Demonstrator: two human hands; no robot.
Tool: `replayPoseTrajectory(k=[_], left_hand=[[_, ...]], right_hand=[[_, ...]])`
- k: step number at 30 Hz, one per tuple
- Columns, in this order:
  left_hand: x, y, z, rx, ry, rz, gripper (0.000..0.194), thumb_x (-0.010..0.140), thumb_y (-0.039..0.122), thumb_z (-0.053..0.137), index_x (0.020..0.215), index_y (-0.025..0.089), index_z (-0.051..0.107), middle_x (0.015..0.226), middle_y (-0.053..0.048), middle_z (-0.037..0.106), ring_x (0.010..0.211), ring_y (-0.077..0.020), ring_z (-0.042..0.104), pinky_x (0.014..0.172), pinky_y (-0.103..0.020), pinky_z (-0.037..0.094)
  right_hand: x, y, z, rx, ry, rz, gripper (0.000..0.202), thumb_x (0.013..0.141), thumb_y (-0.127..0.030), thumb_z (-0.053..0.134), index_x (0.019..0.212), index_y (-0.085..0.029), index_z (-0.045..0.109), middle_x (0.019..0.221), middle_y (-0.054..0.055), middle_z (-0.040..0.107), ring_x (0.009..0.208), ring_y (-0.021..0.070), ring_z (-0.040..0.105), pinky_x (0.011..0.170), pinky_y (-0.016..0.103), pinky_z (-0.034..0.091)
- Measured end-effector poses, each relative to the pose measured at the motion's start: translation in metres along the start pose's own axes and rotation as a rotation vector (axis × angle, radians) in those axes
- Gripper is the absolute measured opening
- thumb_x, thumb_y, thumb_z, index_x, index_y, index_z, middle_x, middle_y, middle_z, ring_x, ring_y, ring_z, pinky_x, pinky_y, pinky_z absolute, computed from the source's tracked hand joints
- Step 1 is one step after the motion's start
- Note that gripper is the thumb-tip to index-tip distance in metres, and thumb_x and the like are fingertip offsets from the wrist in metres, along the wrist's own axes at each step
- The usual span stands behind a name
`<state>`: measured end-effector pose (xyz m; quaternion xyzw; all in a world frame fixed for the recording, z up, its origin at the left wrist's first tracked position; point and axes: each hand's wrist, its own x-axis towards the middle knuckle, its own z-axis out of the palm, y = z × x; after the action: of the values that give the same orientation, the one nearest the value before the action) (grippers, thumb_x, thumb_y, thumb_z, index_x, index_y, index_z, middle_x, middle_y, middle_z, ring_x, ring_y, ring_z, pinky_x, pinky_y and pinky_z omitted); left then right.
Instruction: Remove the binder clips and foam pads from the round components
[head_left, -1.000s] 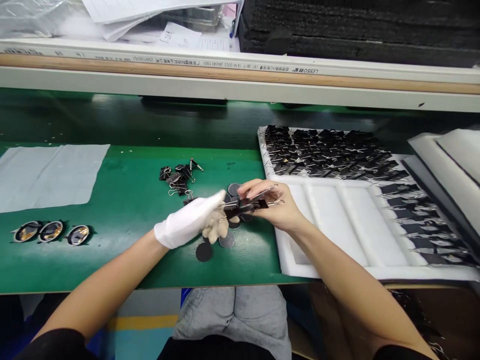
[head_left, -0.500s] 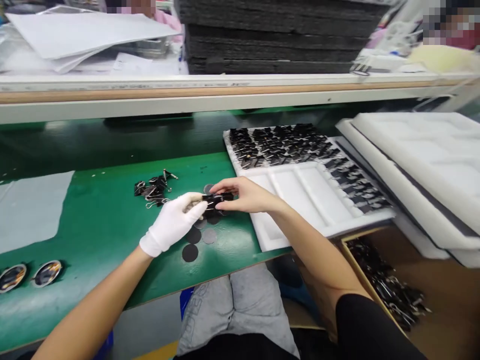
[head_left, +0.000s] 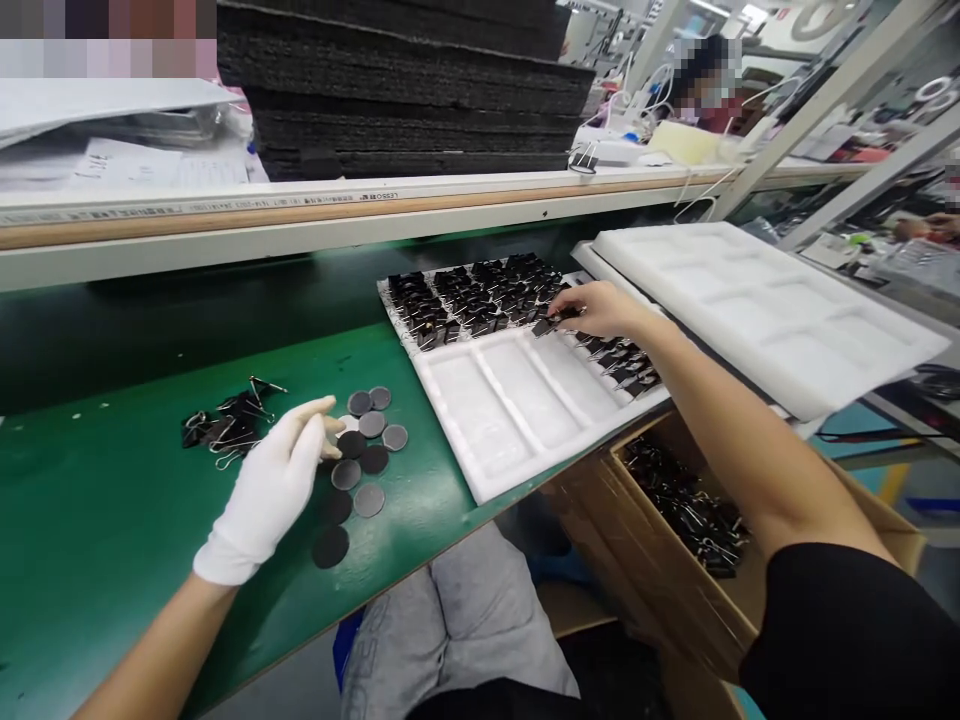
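My left hand, in a white glove with bare fingertips, hovers at the edge of several dark and grey round discs on the green tabletop. Its fingers are apart, and nothing shows between them. My right hand is bare and reaches over the white foam tray, fingers closed on a black binder clip. What the clip grips is too small to make out. Rows of black clips fill the tray's far compartments, with more along its right side. Loose binder clips lie left of the discs.
White foam trays are stacked to the right. Below the table's right edge, a cardboard box contains many binder clips. A shelf rail crosses behind, with black foam sheets piled above. Other people appear in the background.
My hands have separated. The right hand has carried black clips from above the discs to the tray; the left has let go and opened beside the discs. The view has turned right.
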<state>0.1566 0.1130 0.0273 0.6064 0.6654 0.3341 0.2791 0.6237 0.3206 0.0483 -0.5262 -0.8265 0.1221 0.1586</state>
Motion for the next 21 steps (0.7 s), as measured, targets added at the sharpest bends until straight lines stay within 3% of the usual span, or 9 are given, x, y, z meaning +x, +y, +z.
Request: replayPoseTrajectory(k=[3,9,13,16,18,21], left_hand=[[0.0,-0.001,0.002,0.003,0.037,-0.014,0.049,0.102,0.056,0.041,0.133,0.025,0.063,0.114,-0.005,0.077,0.092,-0.0225,0.073,0.092,-0.042,0.057],[0.0,-0.002,0.002,0.007,0.046,-0.023,0.047,0.101,0.055,0.042,0.13,0.026,0.064,0.111,-0.004,0.077,0.092,-0.0221,0.073,0.092,-0.041,0.057],[-0.001,-0.001,0.0,0.024,0.036,-0.03,0.046,0.101,0.054,0.042,0.13,0.027,0.064,0.111,-0.003,0.078,0.092,-0.0219,0.074,0.093,-0.041,0.056],[-0.003,0.0,-0.001,0.042,0.04,-0.026,0.045,0.101,0.053,0.041,0.13,0.028,0.064,0.109,-0.002,0.079,0.093,-0.0221,0.074,0.095,-0.042,0.056],[-0.005,0.0,0.0,0.072,0.056,-0.013,0.043,0.101,0.052,0.042,0.13,0.028,0.065,0.107,-0.002,0.079,0.095,-0.0224,0.074,0.097,-0.042,0.055],[-0.004,-0.001,0.001,0.108,0.155,0.083,0.042,0.102,0.047,0.042,0.131,0.027,0.065,0.11,-0.003,0.079,0.097,-0.0222,0.075,0.097,-0.041,0.056]], right_hand=[[0.0,0.025,0.016,-0.031,-0.009,0.02,0.023,0.077,-0.025,0.074,0.098,-0.02,0.08,0.091,0.006,0.08,0.078,0.0214,0.069,0.076,0.034,0.052],[0.003,0.035,0.038,-0.092,-0.011,-0.073,0.026,0.081,-0.019,0.069,0.104,-0.02,0.081,0.1,0.007,0.081,0.085,0.0222,0.072,0.084,0.034,0.054],[0.007,0.035,0.036,-0.15,-0.055,-0.113,0.029,0.081,-0.018,0.068,0.108,-0.018,0.08,0.111,0.011,0.08,0.1,0.0264,0.073,0.093,0.038,0.054],[0.003,0.027,0.024,-0.207,-0.087,-0.102,0.045,0.076,-0.016,0.07,0.12,-0.013,0.076,0.118,0.016,0.076,0.107,0.031,0.071,0.096,0.042,0.055],[-0.002,0.012,0.013,-0.187,0.016,-0.065,0.051,0.075,-0.011,0.065,0.125,-0.011,0.074,0.118,0.017,0.075,0.105,0.0313,0.072,0.095,0.044,0.056],[-0.007,-0.035,0.006,-0.044,0.336,-0.056,0.044,0.08,-0.007,0.053,0.117,-0.015,0.076,0.111,0.014,0.076,0.098,0.0274,0.073,0.09,0.042,0.058]])
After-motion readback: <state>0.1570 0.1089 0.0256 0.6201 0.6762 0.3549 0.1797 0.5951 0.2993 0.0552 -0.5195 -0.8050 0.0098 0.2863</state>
